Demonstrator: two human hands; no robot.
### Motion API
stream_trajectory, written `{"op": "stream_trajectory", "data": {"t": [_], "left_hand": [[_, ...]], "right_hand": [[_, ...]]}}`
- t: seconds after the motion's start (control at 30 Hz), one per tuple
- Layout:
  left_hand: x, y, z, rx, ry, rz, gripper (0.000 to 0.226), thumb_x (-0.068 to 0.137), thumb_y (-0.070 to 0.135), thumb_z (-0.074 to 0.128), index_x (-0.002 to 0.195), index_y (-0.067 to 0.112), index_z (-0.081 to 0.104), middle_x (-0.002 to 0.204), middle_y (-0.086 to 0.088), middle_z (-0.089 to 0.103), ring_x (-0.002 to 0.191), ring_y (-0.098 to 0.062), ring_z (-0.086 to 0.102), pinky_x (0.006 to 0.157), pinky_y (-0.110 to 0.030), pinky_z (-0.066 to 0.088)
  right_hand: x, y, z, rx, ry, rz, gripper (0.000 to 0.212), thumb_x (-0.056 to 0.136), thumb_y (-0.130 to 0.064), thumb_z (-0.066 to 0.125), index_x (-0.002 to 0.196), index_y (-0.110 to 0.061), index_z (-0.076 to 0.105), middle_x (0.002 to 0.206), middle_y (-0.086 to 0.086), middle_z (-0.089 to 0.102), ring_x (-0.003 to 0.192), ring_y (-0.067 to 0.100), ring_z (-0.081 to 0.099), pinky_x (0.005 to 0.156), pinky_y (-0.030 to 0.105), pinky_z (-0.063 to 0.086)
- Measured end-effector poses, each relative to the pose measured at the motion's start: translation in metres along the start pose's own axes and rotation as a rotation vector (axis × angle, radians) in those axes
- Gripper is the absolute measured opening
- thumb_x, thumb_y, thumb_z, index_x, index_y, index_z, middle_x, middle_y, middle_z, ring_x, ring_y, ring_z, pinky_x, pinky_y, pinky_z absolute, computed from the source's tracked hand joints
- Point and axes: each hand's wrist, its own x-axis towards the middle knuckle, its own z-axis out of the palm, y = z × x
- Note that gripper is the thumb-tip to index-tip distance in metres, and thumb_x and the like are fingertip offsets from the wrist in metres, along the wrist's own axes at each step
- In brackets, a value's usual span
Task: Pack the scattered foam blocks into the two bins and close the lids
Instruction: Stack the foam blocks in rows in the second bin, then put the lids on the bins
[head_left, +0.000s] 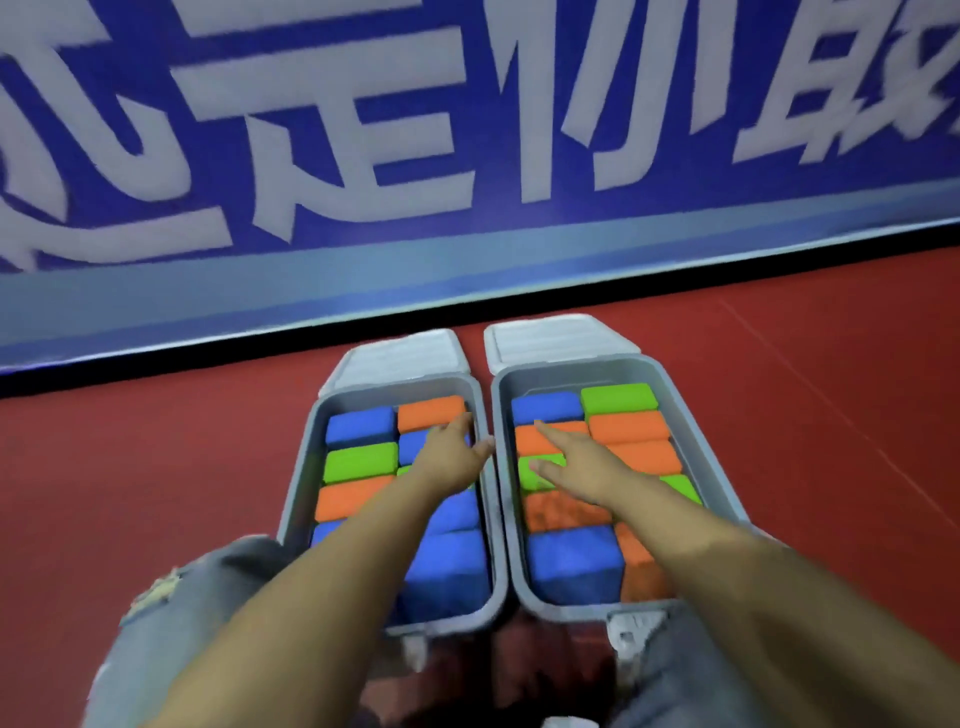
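Two grey bins stand side by side on the red floor, the left bin and the right bin. Both are filled with several blue, orange and green foam blocks, such as a blue block and a green block. Each bin's grey lid hangs open behind it, the left lid and the right lid. My left hand reaches over the left bin's blocks with fingers spread, holding nothing. My right hand lies flat over the right bin's blocks, fingers extended.
A blue banner wall with large white characters runs just behind the bins. Red floor lies on both sides. My knees in grey jeans are close in front of the bins.
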Motion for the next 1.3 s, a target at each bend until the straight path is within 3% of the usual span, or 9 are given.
{"op": "stream_trajectory", "data": {"t": [0.17, 0.27, 0.33, 0.5, 0.67, 0.83, 0.97, 1.17, 1.3], "left_hand": [[-0.032, -0.035, -0.057, -0.035, 0.087, -0.070, 0.067, 0.097, 0.040, 0.049, 0.152, 0.015, 0.022, 0.152, -0.017, 0.027, 0.109, -0.027, 0.056, 0.088, -0.030, 0.045], [-0.040, -0.058, -0.083, 0.028, 0.103, -0.081, 0.070, 0.096, 0.043, 0.049, 0.152, 0.015, 0.019, 0.154, -0.021, 0.022, 0.136, -0.030, 0.038, 0.106, -0.034, 0.036], [-0.041, -0.075, -0.101, 0.030, 0.116, -0.096, 0.069, 0.096, 0.044, 0.049, 0.152, 0.015, 0.021, 0.154, -0.021, 0.023, 0.143, -0.030, 0.026, 0.112, -0.035, 0.027], [-0.014, -0.120, -0.138, -0.041, 0.133, -0.116, 0.061, 0.097, 0.035, 0.052, 0.149, 0.011, 0.031, 0.147, -0.017, 0.041, 0.132, -0.031, 0.043, 0.105, -0.032, 0.035], [0.065, -0.182, -0.160, -0.085, 0.135, -0.201, 0.057, 0.098, 0.033, 0.051, 0.147, 0.011, 0.033, 0.145, -0.016, 0.044, 0.131, -0.029, 0.045, 0.100, -0.028, 0.035], [0.189, -0.244, -0.176, -0.317, 0.232, -0.428, 0.059, 0.096, 0.041, 0.050, 0.145, 0.011, 0.038, 0.142, -0.019, 0.047, 0.127, -0.034, 0.047, 0.102, -0.037, 0.039], [0.291, -0.272, -0.166, -0.555, 0.252, -0.555, 0.057, 0.096, 0.046, 0.049, 0.145, 0.019, 0.038, 0.139, -0.010, 0.048, 0.114, -0.032, 0.051, 0.086, -0.038, 0.042], [0.391, -0.320, -0.134, -0.789, 0.229, -0.717, 0.055, 0.098, 0.040, 0.050, 0.149, 0.029, 0.032, 0.151, -0.001, 0.036, 0.133, -0.030, 0.040, 0.108, -0.043, 0.031], [0.416, -0.351, -0.111, -0.934, 0.186, -0.795, 0.057, 0.098, 0.033, 0.051, 0.150, 0.028, 0.029, 0.134, 0.001, 0.048, 0.124, -0.026, 0.046, 0.098, -0.035, 0.041]], "right_hand": [[-0.015, -0.042, -0.015, 0.011, 0.027, -0.008, 0.070, 0.091, -0.043, 0.056, 0.149, -0.026, 0.023, 0.144, 0.014, 0.044, 0.131, 0.024, 0.044, 0.101, 0.025, 0.035], [-0.019, -0.056, -0.020, -0.003, 0.024, -0.003, 0.072, 0.090, -0.045, 0.057, 0.149, -0.025, 0.022, 0.146, 0.010, 0.042, 0.134, 0.023, 0.041, 0.105, 0.028, 0.034], [-0.014, -0.063, -0.022, -0.026, 0.027, 0.015, 0.072, 0.090, -0.044, 0.057, 0.150, -0.024, 0.022, 0.148, 0.007, 0.039, 0.136, 0.022, 0.038, 0.108, 0.028, 0.033], [0.028, -0.082, -0.013, -0.111, -0.029, 0.028, 0.070, 0.092, -0.044, 0.053, 0.150, -0.024, 0.019, 0.150, 0.009, 0.037, 0.139, 0.023, 0.033, 0.108, 0.029, 0.030], [0.119, -0.094, 0.019, -0.143, -0.072, 0.044, 0.067, 0.092, -0.045, 0.052, 0.149, -0.030, 0.019, 0.146, 0.015, 0.036, 0.137, 0.028, 0.033, 0.110, 0.035, 0.032], [0.250, -0.094, 0.037, -0.170, -0.080, 0.094, 0.062, 0.095, -0.042, 0.048, 0.149, -0.029, 0.021, 0.134, 0.019, 0.040, 0.127, 0.034, 0.040, 0.104, 0.042, 0.038], [0.355, -0.080, 0.056, -0.180, -0.075, 0.137, 0.058, 0.098, -0.043, 0.037, 0.150, -0.028, 0.017, 0.145, 0.015, 0.030, 0.131, 0.031, 0.036, 0.107, 0.040, 0.035], [0.472, -0.056, 0.093, -0.203, -0.077, 0.310, 0.058, 0.097, -0.052, 0.029, 0.150, -0.034, 0.012, 0.152, 0.021, 0.020, 0.136, 0.038, 0.029, 0.111, 0.047, 0.026], [0.520, -0.036, 0.105, -0.008, -0.145, 0.439, 0.070, 0.095, -0.053, 0.039, 0.152, -0.024, 0.008, 0.155, 0.015, 0.022, 0.139, 0.034, 0.028, 0.114, 0.041, 0.024]]}}
